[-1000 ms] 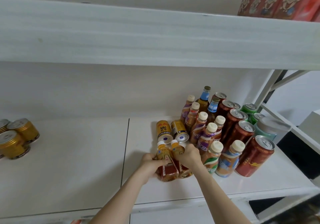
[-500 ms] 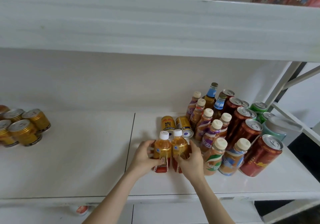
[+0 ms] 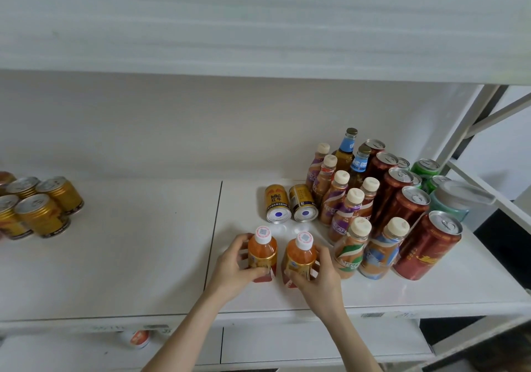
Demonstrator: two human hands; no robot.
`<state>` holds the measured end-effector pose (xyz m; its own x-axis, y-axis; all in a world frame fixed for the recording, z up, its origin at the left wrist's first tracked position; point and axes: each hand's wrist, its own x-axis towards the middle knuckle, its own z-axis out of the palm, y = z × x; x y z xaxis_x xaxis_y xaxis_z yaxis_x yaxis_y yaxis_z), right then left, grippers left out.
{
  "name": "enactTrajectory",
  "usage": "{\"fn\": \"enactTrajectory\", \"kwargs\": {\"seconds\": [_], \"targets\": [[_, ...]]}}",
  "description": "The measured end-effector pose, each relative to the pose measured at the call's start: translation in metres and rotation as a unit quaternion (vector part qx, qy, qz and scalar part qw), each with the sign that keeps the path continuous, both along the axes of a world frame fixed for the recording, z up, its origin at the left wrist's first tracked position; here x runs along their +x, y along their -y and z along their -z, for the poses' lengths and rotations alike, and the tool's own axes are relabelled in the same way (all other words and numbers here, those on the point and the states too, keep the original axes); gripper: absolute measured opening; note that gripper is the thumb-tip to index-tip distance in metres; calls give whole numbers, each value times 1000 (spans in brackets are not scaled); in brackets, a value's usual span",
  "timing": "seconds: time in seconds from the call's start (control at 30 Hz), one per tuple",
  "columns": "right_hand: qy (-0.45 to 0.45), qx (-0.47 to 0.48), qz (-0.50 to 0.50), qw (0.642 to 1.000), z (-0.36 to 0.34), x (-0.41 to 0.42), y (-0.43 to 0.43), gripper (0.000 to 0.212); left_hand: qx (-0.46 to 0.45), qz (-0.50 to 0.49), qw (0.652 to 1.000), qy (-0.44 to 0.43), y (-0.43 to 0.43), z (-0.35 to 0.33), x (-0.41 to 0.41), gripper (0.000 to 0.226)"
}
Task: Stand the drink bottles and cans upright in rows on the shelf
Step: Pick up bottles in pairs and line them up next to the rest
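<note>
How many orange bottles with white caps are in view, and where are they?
2. One orange bottle is in the left hand, the other in the right hand, both upright near the shelf front. None seems hidden.

White shelving unit (image 3: 115, 256), two boards butted together, seam (image 3: 214, 236) running front to back left of centre. Upper shelf board (image 3: 258, 26) overhangs, pale wood-grain finish. Back wall (image 3: 172, 127) plain white, matte, soft even light, faint shadow under the upper board. Right side: grey-white metal upright with diagonal brace (image 3: 471, 130), white wall beyond it, dark floor area (image 3: 500, 245) lower right. Front edge carries small label strips (image 3: 373, 315), text unreadable. Lower tier (image 3: 316, 345) white, partly visible below.
</note>
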<state>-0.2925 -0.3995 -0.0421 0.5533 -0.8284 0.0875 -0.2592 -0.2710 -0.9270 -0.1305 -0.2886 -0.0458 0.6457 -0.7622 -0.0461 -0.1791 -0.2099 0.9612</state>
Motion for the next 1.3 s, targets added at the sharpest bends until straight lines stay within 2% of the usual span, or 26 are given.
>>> {"fn": "enactTrajectory", "kwargs": {"seconds": [0.23,0.57,0.97,1.3], "targets": [[-4,-7,15,1000,-2,4,-6,55,7,-9,1000,15,-18,2,-1,67],[7,5,-15,1000,-13,34,-51,60,-4,-29,999,18,-72,-10,18,67],[20,9,-22,1000,-29,107,-148,62,21,-27,998,44,-175,-28,85,62],[5,-5,-73,997,-30,193,-216,61,22,-87,995,46,-249,-26,162,66]]}}
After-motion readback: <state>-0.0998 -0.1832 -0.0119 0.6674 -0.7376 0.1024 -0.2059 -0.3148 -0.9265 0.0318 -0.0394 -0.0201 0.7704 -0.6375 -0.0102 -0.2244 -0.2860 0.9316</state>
